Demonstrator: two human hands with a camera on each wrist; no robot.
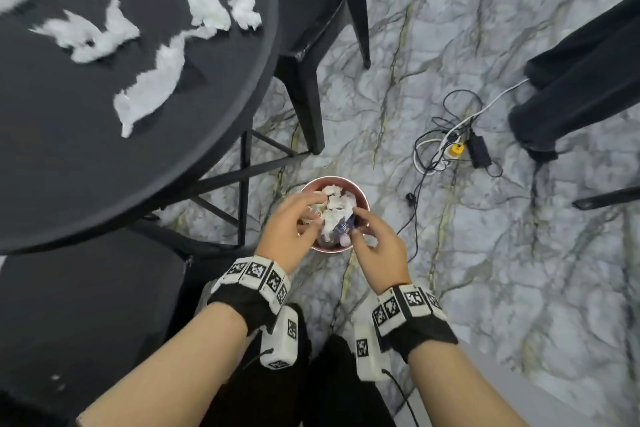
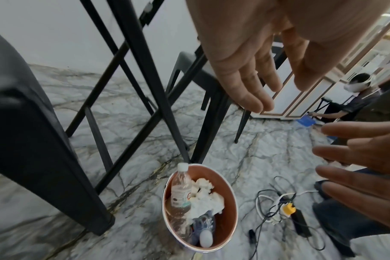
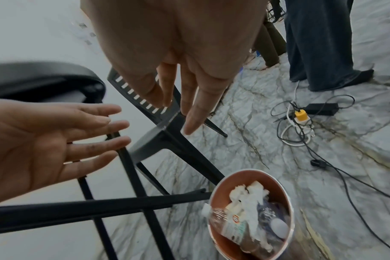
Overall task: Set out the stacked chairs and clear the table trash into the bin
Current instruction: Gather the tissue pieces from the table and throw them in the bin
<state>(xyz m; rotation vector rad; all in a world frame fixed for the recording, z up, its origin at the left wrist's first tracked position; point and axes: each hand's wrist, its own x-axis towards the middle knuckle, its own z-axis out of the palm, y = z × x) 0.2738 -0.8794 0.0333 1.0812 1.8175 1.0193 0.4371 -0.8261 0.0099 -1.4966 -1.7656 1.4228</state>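
Observation:
Both my hands hover just above a small round bin (image 1: 360, 196) on the floor, fingers spread and holding nothing. My left hand (image 1: 304, 215) is over the bin's left rim and my right hand (image 1: 363, 227) over its right rim. The bin (image 2: 225, 218) has a copper-coloured inside and holds crumpled white tissue (image 2: 208, 198), a clear plastic bottle (image 2: 180, 190) and a second bottle with a white cap (image 3: 278, 227). Several white tissues (image 1: 152, 87) lie on the round black table (image 1: 86, 166). A black chair (image 1: 308, 28) stands behind the table; another chair seat (image 1: 86, 305) is at my lower left.
The table's black cross-braced legs (image 1: 244, 180) stand right next to the bin. A tangle of cables with a power strip and yellow plug (image 1: 457, 147) lies on the marble floor to the right. Another person's dark trouser legs (image 1: 571, 80) are at the far right.

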